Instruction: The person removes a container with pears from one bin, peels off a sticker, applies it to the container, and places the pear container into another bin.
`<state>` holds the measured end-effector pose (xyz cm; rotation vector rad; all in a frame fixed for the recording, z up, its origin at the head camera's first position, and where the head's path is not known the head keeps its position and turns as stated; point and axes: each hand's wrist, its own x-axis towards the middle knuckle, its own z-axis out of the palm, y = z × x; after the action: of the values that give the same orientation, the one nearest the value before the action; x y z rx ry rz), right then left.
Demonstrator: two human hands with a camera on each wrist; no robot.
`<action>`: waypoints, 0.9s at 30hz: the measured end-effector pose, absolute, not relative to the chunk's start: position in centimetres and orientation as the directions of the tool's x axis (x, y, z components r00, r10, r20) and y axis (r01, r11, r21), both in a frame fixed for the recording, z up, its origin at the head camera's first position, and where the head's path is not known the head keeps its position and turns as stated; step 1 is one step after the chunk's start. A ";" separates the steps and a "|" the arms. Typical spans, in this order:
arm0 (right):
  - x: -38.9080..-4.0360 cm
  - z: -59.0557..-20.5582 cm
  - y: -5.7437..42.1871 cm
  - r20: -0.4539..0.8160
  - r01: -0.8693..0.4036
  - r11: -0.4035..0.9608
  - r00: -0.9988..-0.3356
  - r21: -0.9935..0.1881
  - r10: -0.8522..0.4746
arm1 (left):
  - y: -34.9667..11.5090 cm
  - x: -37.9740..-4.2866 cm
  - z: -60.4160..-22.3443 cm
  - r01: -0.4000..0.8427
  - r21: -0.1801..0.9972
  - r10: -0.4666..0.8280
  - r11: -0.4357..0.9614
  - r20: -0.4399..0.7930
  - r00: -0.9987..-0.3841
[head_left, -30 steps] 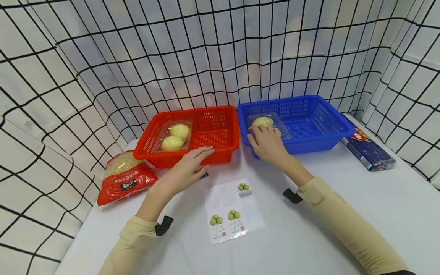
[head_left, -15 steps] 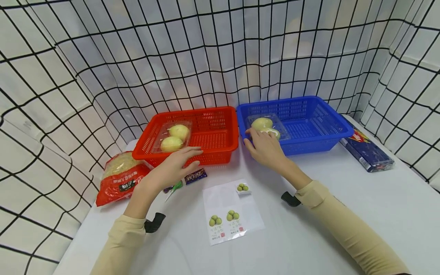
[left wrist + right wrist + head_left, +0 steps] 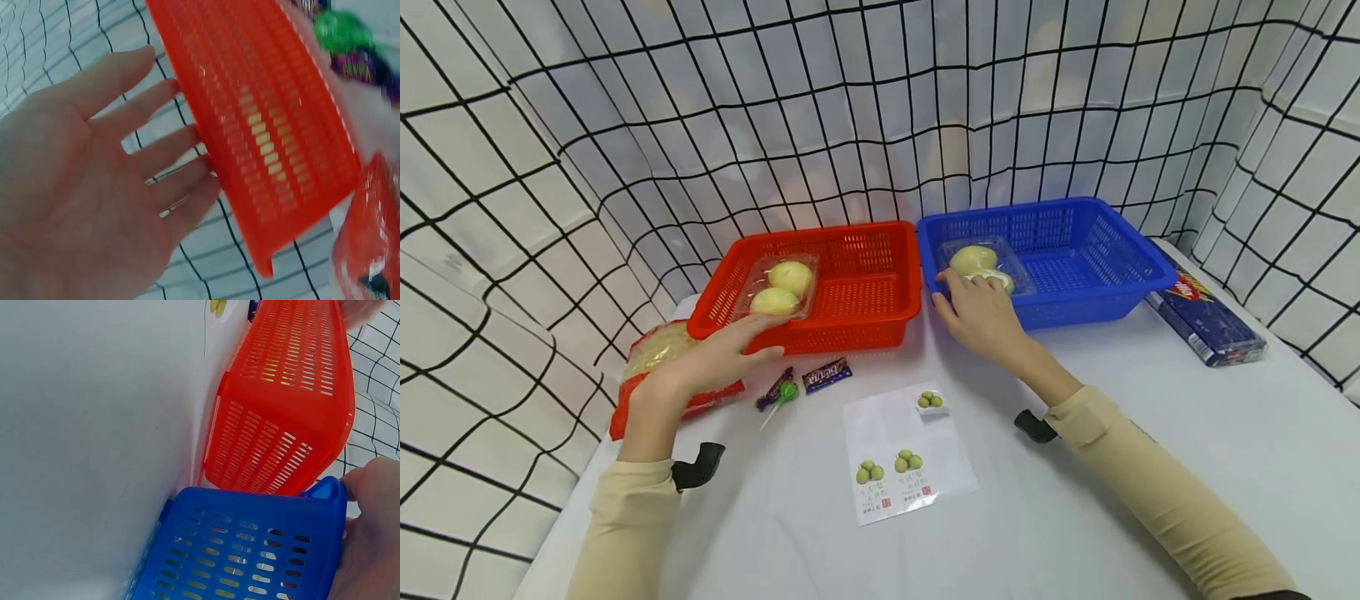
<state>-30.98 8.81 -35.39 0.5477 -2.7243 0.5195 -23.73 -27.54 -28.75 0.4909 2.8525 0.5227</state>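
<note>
My left hand (image 3: 718,358) hovers by the near left rim of the red plastic basket (image 3: 865,292), fingers extended and palm bare in the left wrist view. Two pale yellow, melon-like fruits (image 3: 790,277) lie in that basket in a clear plastic tray. My right hand (image 3: 981,321) reaches over the near left corner of the blue basket (image 3: 1067,279), fingers loosely bent beside a similar tray of fruit. The front fruit (image 3: 1000,282) there bears a whitish patch. In the right wrist view my right hand (image 3: 372,531) is right at the rim, its fingertips hidden.
A sheet with fruit-picture stickers (image 3: 895,433) lies mid-table, one sticker (image 3: 931,402) curling up. A green lollipop (image 3: 786,392) and wrapped sweets (image 3: 827,375) sit before the red basket. A red bag (image 3: 632,400) stands left, a dark blue pack (image 3: 1210,325) right. Wire mesh surrounds the table.
My left hand has moved left along the red basket, uncovering the sweets and lollipop. My right hand has drawn back slightly from the fruit toward the blue rim, exposing the whitish patch.
</note>
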 end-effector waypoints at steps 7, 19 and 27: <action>-31.3 -35.3 8.7 0.379 -0.424 0.862 -0.873 -0.277 -0.308 | -30.5 -24.3 -28.6 0.066 0.226 0.121 0.972 -0.240 -0.963; -31.4 -35.7 8.6 0.386 -0.427 0.863 -0.869 -0.270 -0.309 | -33.4 -27.0 -32.6 -0.036 0.351 0.030 0.936 -0.182 -0.983; -31.5 -36.0 8.7 0.396 -0.424 0.865 -0.867 -0.268 -0.303 | -32.7 -26.7 -32.3 -0.080 0.343 -0.020 0.936 -0.174 -0.985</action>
<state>-31.53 8.75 -35.97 0.5430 -2.6953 0.4988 -26.70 -32.67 -32.30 -0.0761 2.9247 0.5289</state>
